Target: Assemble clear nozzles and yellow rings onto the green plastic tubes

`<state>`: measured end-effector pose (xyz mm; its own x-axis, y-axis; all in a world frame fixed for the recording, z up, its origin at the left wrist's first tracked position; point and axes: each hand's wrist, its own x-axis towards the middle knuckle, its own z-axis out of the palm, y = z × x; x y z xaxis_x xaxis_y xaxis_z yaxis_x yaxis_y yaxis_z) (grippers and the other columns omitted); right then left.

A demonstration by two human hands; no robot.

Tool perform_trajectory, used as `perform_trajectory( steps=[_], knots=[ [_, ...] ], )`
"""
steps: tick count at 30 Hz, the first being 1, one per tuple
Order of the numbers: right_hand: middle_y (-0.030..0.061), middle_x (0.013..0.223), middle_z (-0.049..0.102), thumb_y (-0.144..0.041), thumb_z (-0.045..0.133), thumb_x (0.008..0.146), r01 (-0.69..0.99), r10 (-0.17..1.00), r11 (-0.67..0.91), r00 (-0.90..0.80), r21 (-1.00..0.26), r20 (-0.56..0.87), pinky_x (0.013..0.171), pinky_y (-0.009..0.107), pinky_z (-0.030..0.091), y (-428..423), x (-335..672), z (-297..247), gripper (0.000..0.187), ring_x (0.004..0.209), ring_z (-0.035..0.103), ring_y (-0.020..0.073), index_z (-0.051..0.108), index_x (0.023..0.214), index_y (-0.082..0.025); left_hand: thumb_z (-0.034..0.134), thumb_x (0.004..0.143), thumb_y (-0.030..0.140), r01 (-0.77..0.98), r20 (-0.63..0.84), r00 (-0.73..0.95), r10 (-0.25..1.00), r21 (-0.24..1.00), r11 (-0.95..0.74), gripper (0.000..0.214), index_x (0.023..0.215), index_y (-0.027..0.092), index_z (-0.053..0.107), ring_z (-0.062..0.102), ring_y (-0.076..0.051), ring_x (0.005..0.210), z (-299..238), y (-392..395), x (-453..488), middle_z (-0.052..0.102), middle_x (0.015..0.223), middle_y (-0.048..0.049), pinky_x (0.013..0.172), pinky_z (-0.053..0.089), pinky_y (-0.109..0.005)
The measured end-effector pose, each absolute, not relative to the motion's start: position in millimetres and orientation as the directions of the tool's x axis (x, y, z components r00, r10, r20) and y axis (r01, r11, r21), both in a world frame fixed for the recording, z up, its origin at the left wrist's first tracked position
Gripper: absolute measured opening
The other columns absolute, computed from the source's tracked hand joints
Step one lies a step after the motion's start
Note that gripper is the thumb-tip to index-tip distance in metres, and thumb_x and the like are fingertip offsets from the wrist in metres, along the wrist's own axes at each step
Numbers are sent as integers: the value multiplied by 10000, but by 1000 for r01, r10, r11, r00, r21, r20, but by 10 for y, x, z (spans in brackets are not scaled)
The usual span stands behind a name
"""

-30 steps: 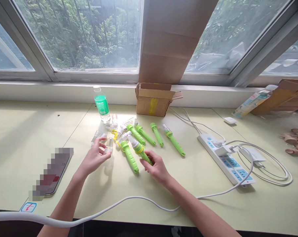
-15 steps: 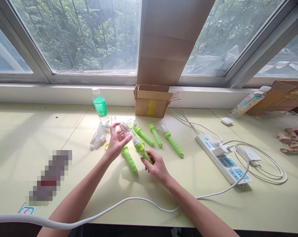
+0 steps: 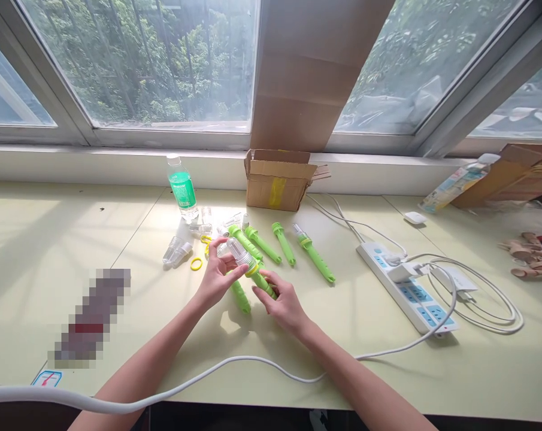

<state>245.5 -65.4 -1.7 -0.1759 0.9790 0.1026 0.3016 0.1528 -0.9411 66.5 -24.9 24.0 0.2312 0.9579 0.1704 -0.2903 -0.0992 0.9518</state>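
Observation:
My left hand [image 3: 223, 272] pinches a clear ribbed plastic cap [image 3: 238, 251] between thumb and fingers. The cap sits over the threaded top of a green plastic handle [image 3: 266, 287], with a yellow ring [image 3: 253, 268] at the joint. Wrapped round the lower part of that handle is my right hand [image 3: 284, 302]. Another green handle [image 3: 241, 296] lies just under my left hand, partly hidden by it. Beyond my hands lie more green handles [image 3: 283, 244], one of them with a clear cap [image 3: 299, 229] on its end.
Loose yellow rings [image 3: 196, 264] and clear caps [image 3: 174, 251] lie to the left, near a water bottle [image 3: 182, 188]. At the back stands an open cardboard box [image 3: 275, 185]. On the right are a power strip [image 3: 400, 287] and coiled white cables. One cable [image 3: 235, 359] crosses the table's front.
The clear cap has moved down along the held handle, covering the white part that showed before. My left hand has shifted down and right with it, uncovering loose yellow rings.

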Motion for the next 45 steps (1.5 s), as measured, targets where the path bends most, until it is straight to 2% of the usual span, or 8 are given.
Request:
perform_trajectory(
  steps=[6,14,19,27,32,39,42,45],
  knots=[
    [-48,668,542,-390,669,822,230,987,89,-148,-969,55,423,233,409,-670,2446,-34,273,487,500,116,496,970,-238,724,798,300,-294,166,229,959,951,-95,616,1221,293,276,695,-167,836,239,-266,667,707,902,-4,845,522,-367],
    [-1,711,563,-456,527,915,303,972,161,-212,-939,99,481,259,422,-651,2474,11,282,527,502,126,617,995,-200,728,793,315,-281,162,213,963,955,-99,633,1239,296,279,695,-179,870,247,-265,669,704,899,-2,872,514,-375],
    [-25,716,566,-415,716,780,326,987,140,-124,-935,105,539,262,433,-662,2467,-25,380,594,525,146,537,1055,-223,724,800,302,-298,153,213,965,951,-86,655,1268,291,266,685,-167,818,234,-260,669,667,808,28,845,520,-371],
    [7,795,595,-427,529,920,298,972,165,-213,-940,104,551,267,439,-664,2478,56,253,584,517,130,605,1024,-209,740,788,306,-302,156,197,968,949,-91,694,1287,290,258,701,-190,875,294,-274,669,712,919,-25,854,524,-366],
    [-36,724,549,-381,708,794,274,988,112,-133,-955,77,527,252,422,-672,2471,24,356,605,542,144,512,1050,-231,737,797,277,-328,155,203,967,941,-82,670,1276,281,268,700,-180,871,304,-281,669,719,925,-28,844,523,-338],
    [-10,747,565,-436,554,906,276,977,127,-201,-953,72,522,267,424,-663,2484,40,244,561,504,128,576,1016,-219,736,801,254,-354,150,204,967,933,-70,654,1265,285,276,701,-183,901,320,-279,661,722,970,-44,862,517,-333],
    [-34,702,541,-423,653,841,285,984,133,-151,-949,92,535,270,426,-664,2474,7,355,566,493,135,532,1114,-233,734,804,253,-354,151,198,968,932,-73,650,1261,286,273,702,-182,906,310,-273,660,725,959,-41,867,510,-326],
    [-29,737,555,-393,720,783,256,989,114,-118,-960,87,530,261,434,-670,2464,-7,350,602,520,140,508,1014,-237,732,806,251,-355,148,202,968,932,-68,647,1260,288,272,702,-180,902,302,-271,659,724,948,-36,860,509,-323]
  ],
)
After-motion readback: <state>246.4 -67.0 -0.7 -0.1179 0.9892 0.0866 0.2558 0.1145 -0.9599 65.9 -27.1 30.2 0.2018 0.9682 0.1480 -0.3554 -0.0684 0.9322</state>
